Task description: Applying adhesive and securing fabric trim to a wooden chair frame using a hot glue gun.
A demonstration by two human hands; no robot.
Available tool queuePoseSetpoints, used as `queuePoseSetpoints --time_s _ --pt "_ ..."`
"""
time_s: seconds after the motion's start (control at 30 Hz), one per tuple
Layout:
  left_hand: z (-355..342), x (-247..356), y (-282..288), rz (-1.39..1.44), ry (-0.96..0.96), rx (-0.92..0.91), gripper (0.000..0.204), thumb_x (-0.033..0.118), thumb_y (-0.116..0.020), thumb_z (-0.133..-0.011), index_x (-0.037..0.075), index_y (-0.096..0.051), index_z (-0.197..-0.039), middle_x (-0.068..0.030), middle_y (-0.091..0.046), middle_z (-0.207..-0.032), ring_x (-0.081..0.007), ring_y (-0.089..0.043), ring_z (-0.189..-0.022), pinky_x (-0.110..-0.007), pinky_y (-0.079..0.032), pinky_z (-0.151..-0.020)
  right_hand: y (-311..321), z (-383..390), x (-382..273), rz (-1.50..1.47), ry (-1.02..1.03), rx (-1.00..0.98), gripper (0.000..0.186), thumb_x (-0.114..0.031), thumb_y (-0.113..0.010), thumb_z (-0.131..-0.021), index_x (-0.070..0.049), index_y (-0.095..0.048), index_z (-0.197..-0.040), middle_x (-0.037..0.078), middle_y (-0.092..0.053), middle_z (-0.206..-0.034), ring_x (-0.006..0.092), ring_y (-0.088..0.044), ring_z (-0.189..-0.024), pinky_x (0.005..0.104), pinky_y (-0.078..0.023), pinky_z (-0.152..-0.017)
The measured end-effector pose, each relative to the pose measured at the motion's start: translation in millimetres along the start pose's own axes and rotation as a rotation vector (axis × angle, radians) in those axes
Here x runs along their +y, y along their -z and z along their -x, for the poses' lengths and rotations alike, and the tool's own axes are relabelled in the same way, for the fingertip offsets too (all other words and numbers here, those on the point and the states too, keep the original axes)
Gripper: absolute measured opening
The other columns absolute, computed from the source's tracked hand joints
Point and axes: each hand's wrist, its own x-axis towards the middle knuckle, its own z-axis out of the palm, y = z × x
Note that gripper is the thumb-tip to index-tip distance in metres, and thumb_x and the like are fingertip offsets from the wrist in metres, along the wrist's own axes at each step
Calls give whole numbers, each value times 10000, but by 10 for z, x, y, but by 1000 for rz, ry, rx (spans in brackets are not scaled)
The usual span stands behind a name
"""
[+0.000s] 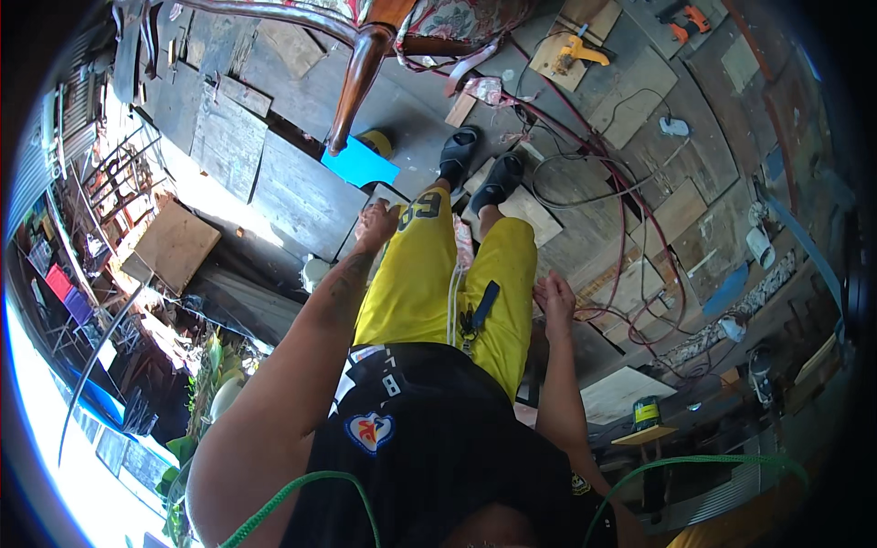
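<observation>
We look straight down our own yellow shorts [416,274] at a floor of patched wooden boards [301,196], and we take the carved wooden chair leg [354,78] as our landmark. Our left hand [375,224] hangs well below the foot of that leg, fingers loosely curled against the left thigh of the shorts, holding nothing. Our right hand [554,299] is far to the lower right of the leg, beside the right thigh, fingers slack and half open, also empty. Just under the leg's foot lies a blue sheet [359,164], with a small yellow round thing touching its upper edge; our black sandals [478,169] stand to the right of that sheet, near it but apart. The freest room lies left and below-left of the leg, where broad grey boards run to a sunlit flat brown board [174,242] and then to a cluttered edge of metal frames. To the right of the leg the floor is crossed by red and black cables [603,173] that loop close by our right sandal and past our right hand. Far right of the leg, at the upper edge, a yellow tool [577,50] rests on a pale plank. Well below and right of the leg, beyond our right hand, a small dark can [646,413] sits on a scrap of wood.
</observation>
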Motion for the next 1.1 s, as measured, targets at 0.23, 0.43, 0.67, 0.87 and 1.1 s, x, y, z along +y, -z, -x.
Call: queuePoseSetpoints --time_s 0.23,0.43,0.67,0.87,1.1 --pt "-531 -868 21 59 144 -2 617 483 -701 -984 141 -616 -1492 -209 -647 -1488 -422 -560 -1432 -519 -468 -1177 110 -324 181 547 264 21 481 -268 -637 -1109 40 -605 -1477 168 -744 -1212 260 -739 -1065 380 -599 -935" --pt "-1173 -1567 156 274 171 302 1049 524 -866 -854 -53 -400 -1596 -346 -584 -1489 -476 -555 -1410 -515 -440 -1186 -832 -650 -160 978 750 -18 419 -287 -684 -1063 22 -678 -1348 220 -753 -1165 393 -725 -1077 479 -570 -958" --pt "-2135 -1792 -115 499 75 342 1364 605 -942 -735 -44 -208 -1685 -391 -425 -1597 -511 -422 -1511 -526 -376 -1251 -3045 -1380 100 966 1075 -325 453 -358 -734 -1023 -4 -693 -1304 216 -737 -1157 425 -691 -1097 491 -547 -992" --pt "-3184 -1707 -401 578 -179 386 1466 606 -1003 -637 38 -187 -1713 -335 -329 -1624 -519 -369 -1522 -542 -376 -1238 -4960 -2489 579 1111 936 -379 612 -503 -729 -999 -12 -668 -1359 244 -694 -1296 450 -609 -1291 531 -501 -1090" --pt "-3497 -2454 -864 737 -479 214 998 185 -1016 -658 11 -509 -1500 -211 -668 -1350 -341 -667 -1245 -447 -538 -1070 -5500 -2715 1543 1003 926 -229 728 -285 -823 -934 -51 -476 -1529 285 -558 -1480 451 -561 -1351 498 -470 -1123"
